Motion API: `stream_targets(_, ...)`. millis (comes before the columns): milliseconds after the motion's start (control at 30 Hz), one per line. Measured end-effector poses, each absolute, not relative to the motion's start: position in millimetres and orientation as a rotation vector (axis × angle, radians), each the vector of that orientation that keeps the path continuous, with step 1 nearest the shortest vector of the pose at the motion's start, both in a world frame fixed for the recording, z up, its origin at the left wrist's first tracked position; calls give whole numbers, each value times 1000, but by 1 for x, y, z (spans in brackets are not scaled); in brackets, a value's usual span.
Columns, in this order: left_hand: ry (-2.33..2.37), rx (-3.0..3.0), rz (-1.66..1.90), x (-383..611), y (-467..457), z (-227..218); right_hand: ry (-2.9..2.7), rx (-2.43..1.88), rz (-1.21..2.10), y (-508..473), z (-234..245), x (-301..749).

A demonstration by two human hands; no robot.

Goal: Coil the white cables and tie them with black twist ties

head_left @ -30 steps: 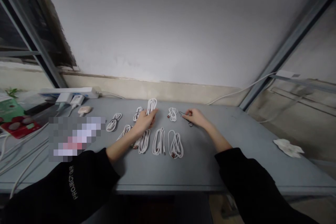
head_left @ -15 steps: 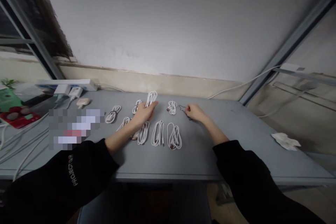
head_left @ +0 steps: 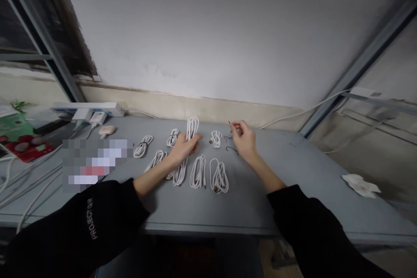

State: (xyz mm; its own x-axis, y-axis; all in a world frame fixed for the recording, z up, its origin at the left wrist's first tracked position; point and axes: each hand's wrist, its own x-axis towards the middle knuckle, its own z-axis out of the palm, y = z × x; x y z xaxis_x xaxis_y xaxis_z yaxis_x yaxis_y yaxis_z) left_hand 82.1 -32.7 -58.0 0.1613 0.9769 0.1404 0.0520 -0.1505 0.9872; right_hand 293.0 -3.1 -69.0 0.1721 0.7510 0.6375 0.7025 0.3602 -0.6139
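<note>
Several coiled white cables lie in two rows on the grey table [head_left: 247,208]. My left hand [head_left: 182,150] is closed around the lower part of one long white cable coil [head_left: 192,127] in the back row. My right hand [head_left: 243,138] is raised a little off the table and pinches a thin black twist tie [head_left: 230,124] between its fingertips. More black twist ties [head_left: 230,148] lie on the table just left of that hand. A small coil [head_left: 215,138] sits between my two hands. Three larger coils [head_left: 198,173] lie in the front row.
A white power strip [head_left: 87,109] with plugs and a pink charger [head_left: 107,130] sit at the back left, with loose white wires trailing off the left edge. A red packet [head_left: 26,147] lies far left. A crumpled white tissue [head_left: 361,183] lies at the right. The wall runs close behind.
My right hand has lifted off the table with a black twist tie pinched in it. My left hand has stayed on the long cable coil.
</note>
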Motion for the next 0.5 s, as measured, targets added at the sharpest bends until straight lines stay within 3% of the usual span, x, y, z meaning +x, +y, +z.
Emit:
stream_targets(267,1036,1675,1243,86,-37,-59,-1543,-819,321,-20,-88,248)
stream_targets(500,1030,1872,1230,84,-35,-63,-1632,-756,129,-41,-75,240)
